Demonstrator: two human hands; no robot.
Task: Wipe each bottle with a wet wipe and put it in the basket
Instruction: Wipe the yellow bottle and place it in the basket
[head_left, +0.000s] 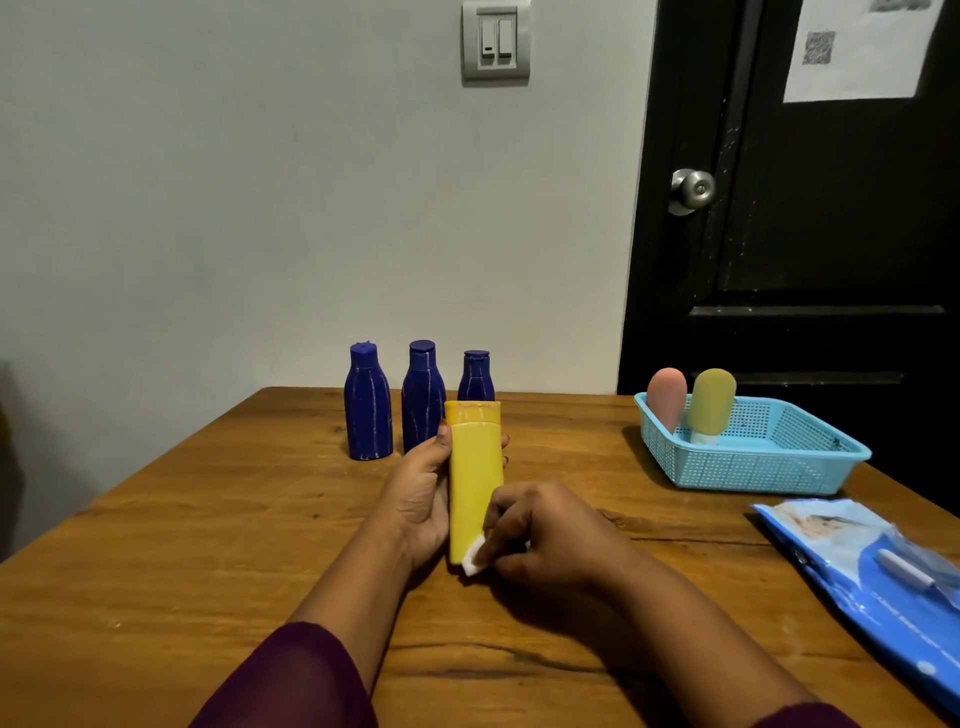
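Flanking yellow bottle (475, 483): left hand (421, 499), right hand (545, 535)

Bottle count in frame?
6. Three dark blue plastic bottles stand in a back row; left hand holds a yellow plastic bottle; pink and olive rounded bottles sit in the light blue mesh basket.

We've got open table (182, 519) on the left, plus a bare strip from the middle to the basket (753, 473). Three blue bottles (423, 400) block straight ahead. A pink bottle (666, 397) and a green bottle (711, 402) fill the basket's left end, rest is free. Wipes pack (857, 571) lies near right.
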